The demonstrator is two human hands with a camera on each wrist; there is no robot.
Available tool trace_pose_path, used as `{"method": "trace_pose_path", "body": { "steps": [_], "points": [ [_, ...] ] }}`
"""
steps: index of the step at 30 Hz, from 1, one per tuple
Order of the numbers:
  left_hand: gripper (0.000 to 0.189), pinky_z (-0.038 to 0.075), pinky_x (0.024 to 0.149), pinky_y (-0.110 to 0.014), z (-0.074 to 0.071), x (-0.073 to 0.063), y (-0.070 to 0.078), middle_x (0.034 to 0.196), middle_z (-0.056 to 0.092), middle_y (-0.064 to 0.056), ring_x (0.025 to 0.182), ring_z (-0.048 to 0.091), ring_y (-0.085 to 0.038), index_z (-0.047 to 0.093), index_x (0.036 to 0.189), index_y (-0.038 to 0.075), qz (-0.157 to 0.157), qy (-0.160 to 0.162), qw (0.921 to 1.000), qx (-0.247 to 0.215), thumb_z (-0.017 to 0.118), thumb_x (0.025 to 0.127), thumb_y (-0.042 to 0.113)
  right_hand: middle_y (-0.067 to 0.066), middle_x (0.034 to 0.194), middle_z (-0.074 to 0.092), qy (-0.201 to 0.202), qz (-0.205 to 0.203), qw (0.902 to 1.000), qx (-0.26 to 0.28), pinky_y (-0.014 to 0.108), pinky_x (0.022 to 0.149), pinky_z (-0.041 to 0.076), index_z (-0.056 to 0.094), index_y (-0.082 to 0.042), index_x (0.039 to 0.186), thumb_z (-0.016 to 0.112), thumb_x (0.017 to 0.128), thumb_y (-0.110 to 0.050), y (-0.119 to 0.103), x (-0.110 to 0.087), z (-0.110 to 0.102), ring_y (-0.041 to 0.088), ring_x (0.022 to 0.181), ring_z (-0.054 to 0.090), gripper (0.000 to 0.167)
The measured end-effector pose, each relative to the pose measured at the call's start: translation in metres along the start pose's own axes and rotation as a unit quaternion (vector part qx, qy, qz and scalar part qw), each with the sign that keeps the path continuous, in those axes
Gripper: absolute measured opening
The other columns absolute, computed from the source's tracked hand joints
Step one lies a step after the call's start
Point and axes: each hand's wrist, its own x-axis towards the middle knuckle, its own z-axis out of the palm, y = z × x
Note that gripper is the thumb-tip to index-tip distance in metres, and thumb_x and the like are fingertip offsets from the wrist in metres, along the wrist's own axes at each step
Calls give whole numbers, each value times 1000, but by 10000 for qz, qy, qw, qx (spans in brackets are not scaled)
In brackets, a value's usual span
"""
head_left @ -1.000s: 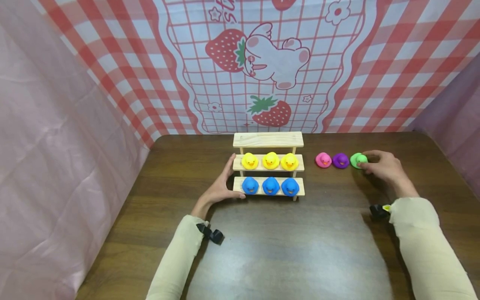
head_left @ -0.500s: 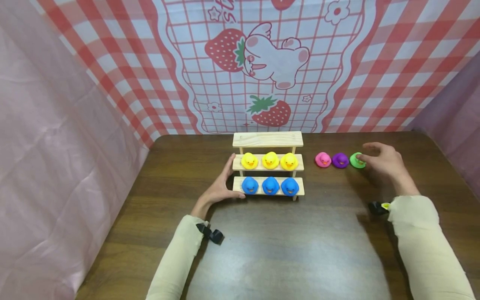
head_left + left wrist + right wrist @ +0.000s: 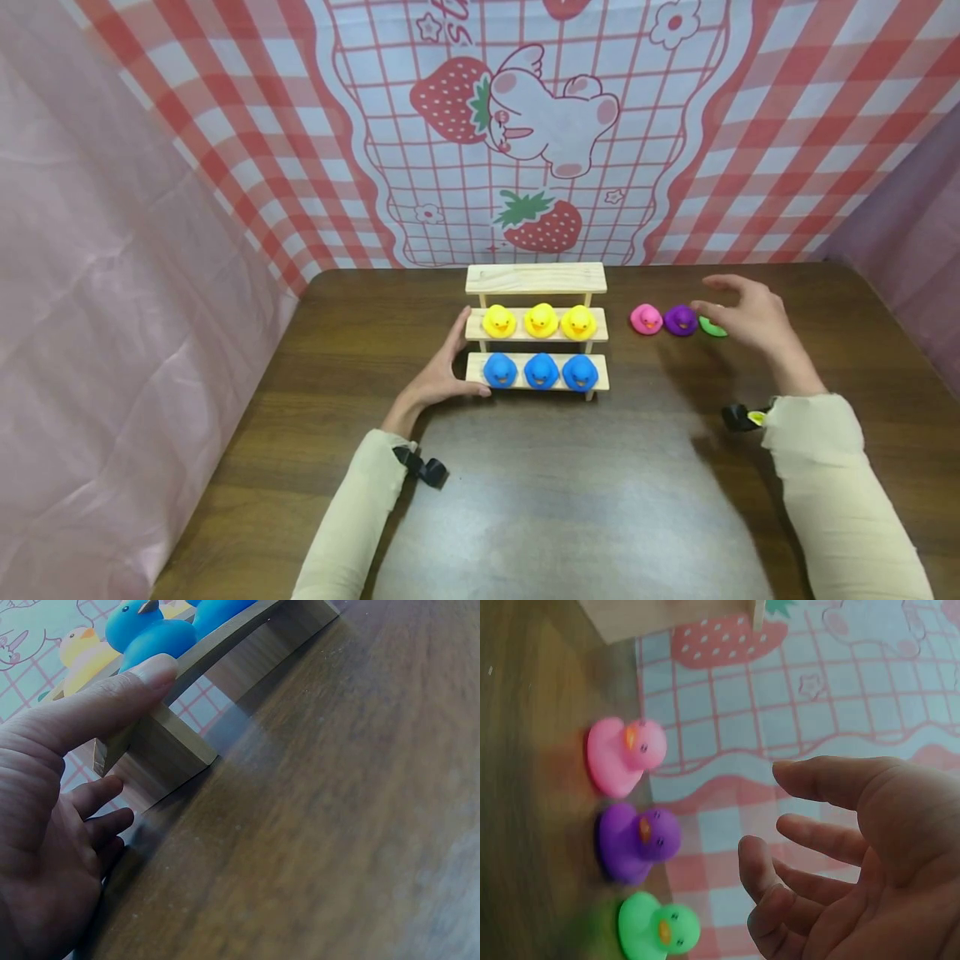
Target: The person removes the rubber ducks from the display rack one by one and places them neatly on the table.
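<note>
A three-step wooden display stand (image 3: pixel 536 279) stands near the back of the table. Three yellow rubber ducks (image 3: pixel 541 322) sit on its middle step, three blue rubber ducks (image 3: pixel 542 372) on the lowest. My left hand (image 3: pixel 437 382) holds the stand's left end, thumb (image 3: pixel 154 673) along the lowest step's front edge by a blue duck. To the right, a pink duck (image 3: pixel 646 321), a purple duck (image 3: pixel 681 322) and a green duck (image 3: pixel 712 328) line up on the table. My right hand (image 3: pixel 757 318) hovers over the green one, partly hiding it, with spread fingers and nothing between them.
The top step of the stand bears no duck. Behind the brown wooden table (image 3: pixel 600 500) hangs a red-and-white checked cloth (image 3: pixel 300 167) with strawberries. A pink curtain (image 3: pixel 112 333) hangs on the left, another (image 3: pixel 907 200) on the right.
My right hand has let go of the green duck, lifted, and shifted left toward the purple one. The three loose ducks and my left hand stay where they were.
</note>
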Motion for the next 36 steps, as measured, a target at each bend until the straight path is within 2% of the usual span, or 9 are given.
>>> {"method": "trace_pose_path", "body": {
  "steps": [3,7,11,13,15,24,27,31,36],
  "points": [
    [125,12,127,-58,0,0,0,172,-6,-9,154,17,-41,-5,162,14,-5,-4,10000,11,79,73,-9,32,146,48,-31,-110,9999,-39,49,84,50,49,0,143,61,96,-48,-9,-2,1,49,123,50,68],
    [124,12,127,-58,0,0,1,171,-6,-12,155,16,-41,-5,162,13,10,-14,10000,15,79,73,-9,30,138,56,38,-240,9996,-134,33,69,47,52,-3,141,64,95,-45,-21,-5,3,40,101,61,64],
    [125,12,127,-58,-1,0,2,171,-5,-12,154,19,-40,-4,162,13,10,-8,10000,-19,79,73,-10,21,96,69,145,-370,9990,-205,29,57,43,54,-6,139,68,94,-39,-32,-7,6,19,66,56,58],
    [125,11,127,-58,-1,0,2,171,-5,-12,154,19,-40,-4,162,13,7,-1,10000,-29,79,73,-10,13,76,66,181,-442,9986,-216,29,55,41,55,-6,138,69,93,-37,-37,-9,8,12,57,51,56],
    [125,12,127,-58,-1,1,1,171,-5,-12,154,19,-40,-4,162,13,14,-2,10000,-28,79,73,-10,8,68,64,199,-526,9982,-215,28,54,40,56,-6,137,70,93,-36,-42,-10,9,7,55,50,55],
    [125,13,127,-58,-1,0,0,171,-5,-15,154,18,-41,-4,162,13,48,-9,10000,58,80,73,-8,12,78,64,224,-722,9970,-188,28,55,41,58,-8,136,70,92,-38,-65,-21,18,15,64,52,55],
    [127,12,128,-56,0,3,-10,171,-6,-12,155,16,-39,-5,162,16,25,29,10000,91,80,72,-9,15,88,66,190,-819,9964,-116,28,54,43,58,-8,136,71,92,-38,-70,-25,22,17,66,53,55],
    [129,12,128,-56,0,8,-27,172,-5,-9,155,20,-37,-6,162,18,61,90,9998,149,82,71,-7,15,83,65,63,-909,9958,32,27,51,43,56,-7,138,71,92,-33,-77,-28,28,15,61,52,54],
    [130,15,127,-57,-2,10,-33,172,-2,-9,154,24,-35,-4,162,17,192,82,9996,176,86,70,-2,15,89,64,37,-1053,9944,101,25,51,44,56,-6,138,73,91,-31,-85,-30,34,14,62,53,55]
  ]
}}
